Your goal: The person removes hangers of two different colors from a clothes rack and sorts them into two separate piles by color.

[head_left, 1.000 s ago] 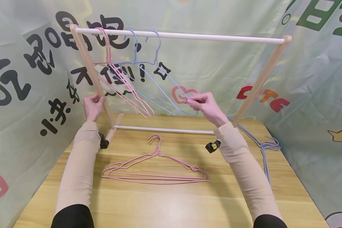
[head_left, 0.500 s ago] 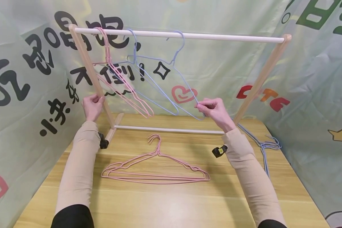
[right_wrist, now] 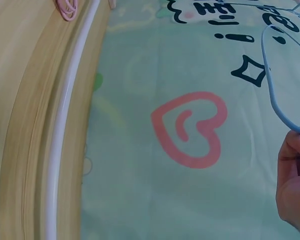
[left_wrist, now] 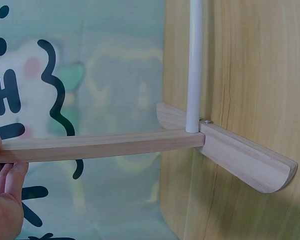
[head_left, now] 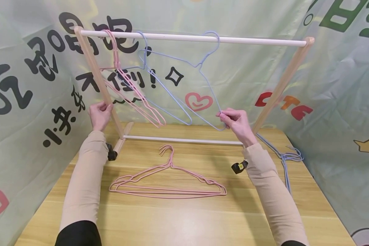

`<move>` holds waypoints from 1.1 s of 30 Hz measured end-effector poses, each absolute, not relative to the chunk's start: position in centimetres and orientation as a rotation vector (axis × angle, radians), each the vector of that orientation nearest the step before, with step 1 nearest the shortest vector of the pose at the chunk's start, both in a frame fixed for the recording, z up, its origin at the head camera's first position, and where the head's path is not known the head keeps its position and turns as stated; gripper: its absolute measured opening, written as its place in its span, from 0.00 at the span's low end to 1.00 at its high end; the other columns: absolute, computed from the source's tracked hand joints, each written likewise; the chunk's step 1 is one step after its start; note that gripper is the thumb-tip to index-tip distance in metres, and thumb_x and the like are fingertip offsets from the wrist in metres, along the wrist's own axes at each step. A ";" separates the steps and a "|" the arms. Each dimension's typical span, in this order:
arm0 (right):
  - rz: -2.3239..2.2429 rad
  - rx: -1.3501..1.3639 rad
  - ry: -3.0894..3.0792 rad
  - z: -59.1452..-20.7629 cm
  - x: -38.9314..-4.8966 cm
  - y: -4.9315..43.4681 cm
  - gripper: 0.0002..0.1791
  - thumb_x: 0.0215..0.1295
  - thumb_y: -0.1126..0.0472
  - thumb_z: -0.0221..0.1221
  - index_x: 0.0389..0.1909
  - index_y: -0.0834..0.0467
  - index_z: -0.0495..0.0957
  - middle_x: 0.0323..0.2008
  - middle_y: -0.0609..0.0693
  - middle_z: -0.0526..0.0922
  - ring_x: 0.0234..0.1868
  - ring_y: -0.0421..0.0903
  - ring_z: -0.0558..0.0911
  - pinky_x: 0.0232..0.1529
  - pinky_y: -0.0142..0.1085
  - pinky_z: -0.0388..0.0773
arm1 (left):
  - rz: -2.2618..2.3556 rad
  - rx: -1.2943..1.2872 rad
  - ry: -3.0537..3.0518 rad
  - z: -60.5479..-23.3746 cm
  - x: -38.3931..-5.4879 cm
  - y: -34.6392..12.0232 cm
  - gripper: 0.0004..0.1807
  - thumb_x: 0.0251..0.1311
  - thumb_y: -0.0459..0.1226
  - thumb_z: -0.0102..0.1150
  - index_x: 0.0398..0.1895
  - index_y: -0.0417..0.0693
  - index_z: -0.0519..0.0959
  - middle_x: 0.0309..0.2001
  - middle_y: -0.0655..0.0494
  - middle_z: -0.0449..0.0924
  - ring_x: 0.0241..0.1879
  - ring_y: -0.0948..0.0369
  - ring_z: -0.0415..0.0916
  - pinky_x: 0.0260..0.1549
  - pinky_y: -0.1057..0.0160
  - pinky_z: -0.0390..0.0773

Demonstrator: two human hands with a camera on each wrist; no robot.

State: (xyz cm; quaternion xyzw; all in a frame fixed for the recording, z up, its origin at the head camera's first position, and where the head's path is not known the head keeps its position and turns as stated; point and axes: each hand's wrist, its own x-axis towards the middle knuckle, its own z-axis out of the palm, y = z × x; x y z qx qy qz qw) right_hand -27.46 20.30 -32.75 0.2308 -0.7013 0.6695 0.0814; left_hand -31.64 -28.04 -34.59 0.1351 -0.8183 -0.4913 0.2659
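My right hand [head_left: 237, 123] pinches the lower right corner of a blue clothes hanger [head_left: 212, 89], whose hook sits over the rack's white top bar [head_left: 258, 41], right of the middle. In the right wrist view, thumb and fingers meet on the blue wire at the right edge. My left hand [head_left: 100, 115] grips the left wooden post [head_left: 93, 65] of the rack, thumb on one side and fingers on the other, as the left wrist view also shows. Another blue hanger [head_left: 169, 92] hangs further left, beside several pink hangers [head_left: 135, 90] bunched near the left post.
More pink hangers [head_left: 171, 165] lie stacked flat on the wooden table [head_left: 178, 222] in front of the rack. Blue hangers [head_left: 284, 158] lie behind my right forearm. A white lower bar [head_left: 184, 140] joins the rack's feet, and a printed cloth [head_left: 233, 68] stands behind.
My right hand has moved right and slightly down, drawing the pinched blue hanger along the top bar away from the other blue one. My left hand keeps its place on the post.
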 end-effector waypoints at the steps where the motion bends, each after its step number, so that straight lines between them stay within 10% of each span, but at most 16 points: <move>1: 2.005 0.694 -2.083 -32.8 -27.4 20.3 0.09 0.69 0.69 0.59 0.37 0.67 0.87 0.24 0.43 0.80 0.22 0.37 0.68 0.21 0.28 0.65 | -1.328 0.359 -2.209 -34.6 -31.6 -28.1 0.18 0.68 0.39 0.60 0.57 0.40 0.83 0.54 0.41 0.84 0.56 0.51 0.84 0.53 0.66 0.83; 12: 1.998 0.653 -2.033 -33.6 -27.3 20.4 0.16 0.69 0.69 0.60 0.43 0.83 0.78 0.24 0.44 0.80 0.22 0.38 0.69 0.20 0.27 0.68 | -1.332 0.349 -2.200 -34.6 -31.6 -28.0 0.18 0.68 0.39 0.60 0.56 0.39 0.83 0.54 0.41 0.84 0.56 0.51 0.83 0.53 0.67 0.82; 22: 2.014 0.646 -1.944 -34.2 -27.1 19.3 0.08 0.69 0.69 0.59 0.35 0.64 0.87 0.25 0.44 0.80 0.24 0.38 0.72 0.21 0.26 0.71 | -1.325 0.363 -2.205 -34.7 -31.7 -28.1 0.18 0.68 0.39 0.60 0.57 0.40 0.83 0.54 0.40 0.84 0.56 0.51 0.84 0.56 0.62 0.82; 33: 2.001 0.664 -2.002 -34.7 -26.7 19.7 0.16 0.70 0.69 0.58 0.43 0.84 0.77 0.25 0.46 0.80 0.21 0.39 0.71 0.21 0.27 0.70 | -1.304 0.356 -2.200 -34.8 -31.8 -28.2 0.17 0.68 0.39 0.61 0.55 0.39 0.83 0.53 0.40 0.84 0.53 0.57 0.85 0.48 0.72 0.82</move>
